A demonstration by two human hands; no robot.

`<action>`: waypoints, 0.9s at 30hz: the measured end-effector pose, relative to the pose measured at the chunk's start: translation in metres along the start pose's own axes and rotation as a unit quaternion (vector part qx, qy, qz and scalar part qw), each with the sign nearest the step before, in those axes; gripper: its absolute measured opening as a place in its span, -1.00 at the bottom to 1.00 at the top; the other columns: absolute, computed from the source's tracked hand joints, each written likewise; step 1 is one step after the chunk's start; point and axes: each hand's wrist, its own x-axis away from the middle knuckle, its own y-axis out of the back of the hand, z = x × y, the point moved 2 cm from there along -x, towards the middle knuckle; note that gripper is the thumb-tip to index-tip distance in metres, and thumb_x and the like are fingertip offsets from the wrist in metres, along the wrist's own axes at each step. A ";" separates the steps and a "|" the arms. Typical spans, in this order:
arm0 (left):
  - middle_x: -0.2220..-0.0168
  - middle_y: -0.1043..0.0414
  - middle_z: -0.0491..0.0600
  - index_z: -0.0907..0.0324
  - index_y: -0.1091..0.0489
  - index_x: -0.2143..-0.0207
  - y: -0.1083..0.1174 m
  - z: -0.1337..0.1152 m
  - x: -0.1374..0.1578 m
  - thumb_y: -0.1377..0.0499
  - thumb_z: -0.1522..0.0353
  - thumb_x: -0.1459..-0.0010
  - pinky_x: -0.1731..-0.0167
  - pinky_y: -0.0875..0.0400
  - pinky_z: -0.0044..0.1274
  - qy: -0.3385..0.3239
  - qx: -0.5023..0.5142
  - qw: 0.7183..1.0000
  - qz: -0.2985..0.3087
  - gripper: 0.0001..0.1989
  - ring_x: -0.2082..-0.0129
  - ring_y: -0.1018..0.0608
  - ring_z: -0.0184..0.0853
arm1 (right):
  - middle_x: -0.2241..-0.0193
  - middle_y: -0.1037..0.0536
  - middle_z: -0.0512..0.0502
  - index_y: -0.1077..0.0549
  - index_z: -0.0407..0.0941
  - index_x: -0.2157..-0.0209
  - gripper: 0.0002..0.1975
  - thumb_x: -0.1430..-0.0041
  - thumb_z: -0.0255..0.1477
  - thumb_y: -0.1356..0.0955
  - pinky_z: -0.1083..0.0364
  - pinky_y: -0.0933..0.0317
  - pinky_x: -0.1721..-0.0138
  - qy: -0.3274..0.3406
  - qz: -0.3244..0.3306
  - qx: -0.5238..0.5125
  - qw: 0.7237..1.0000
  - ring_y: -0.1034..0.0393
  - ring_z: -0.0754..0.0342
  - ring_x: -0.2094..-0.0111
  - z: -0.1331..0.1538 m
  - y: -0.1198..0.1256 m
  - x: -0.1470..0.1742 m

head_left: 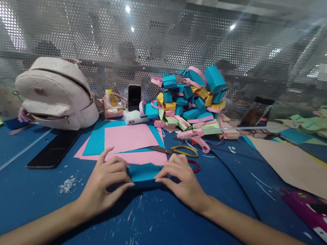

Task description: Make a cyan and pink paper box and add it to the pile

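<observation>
A folded piece of blue paper [144, 174] is held level between my two hands, just above the blue table. My left hand [109, 178] pinches its left end between thumb and fingers, the index finger raised. At the right end, my right hand [180, 180] pinches the paper with thumb and fingertips. Right behind it lie pink sheets [129, 136] over a larger blue sheet [93, 142]. Scissors [185, 150] with yellow and red handles rest behind my right hand, blades pointing left. The underside of the folded paper is hidden.
A pink glue gun [195, 137] with a black cord lies behind the scissors. Beyond it rises a pile of folded paper boxes [186, 101]. At left are a white backpack [57, 95] and a black phone [54, 149]; at right, a magenta power strip [314, 219].
</observation>
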 end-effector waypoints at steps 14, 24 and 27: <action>0.41 -0.47 -0.14 0.09 -0.44 0.39 0.001 0.004 0.000 -0.12 0.44 -0.24 -0.21 0.09 -0.13 0.002 0.020 0.999 -0.040 -0.83 0.27 -0.50 -0.31 | 0.45 -0.55 0.01 -0.53 -0.03 0.39 -0.91 -0.21 -0.39 -0.40 -0.04 -0.13 0.13 -0.039 -0.040 -0.050 0.997 -0.29 0.00 0.30 -0.006 -0.001 0.004; 0.19 -0.40 0.00 0.11 -0.45 0.16 -0.002 0.005 0.000 -0.03 0.45 -0.31 0.17 -0.39 -0.45 0.026 0.146 0.989 -0.010 -0.79 0.16 -0.47 -0.29 | 0.09 -0.42 -0.14 -0.37 -0.02 -0.01 -0.76 -0.33 -0.41 -0.25 0.03 -0.28 0.14 -0.089 -0.060 -0.148 0.983 -0.35 0.01 0.14 -0.007 0.001 0.002; 0.08 -0.33 0.02 0.07 -0.41 0.06 -0.002 0.006 0.000 -0.07 0.46 -0.30 0.04 -0.36 -0.41 0.033 0.133 0.990 -0.016 -0.78 0.05 -0.43 -0.26 | 0.11 -0.44 -0.12 -0.34 -0.03 -0.03 -0.74 -0.33 -0.39 -0.25 0.08 -0.28 0.20 -0.127 -0.029 -0.187 0.974 -0.37 0.03 0.16 -0.009 -0.001 0.002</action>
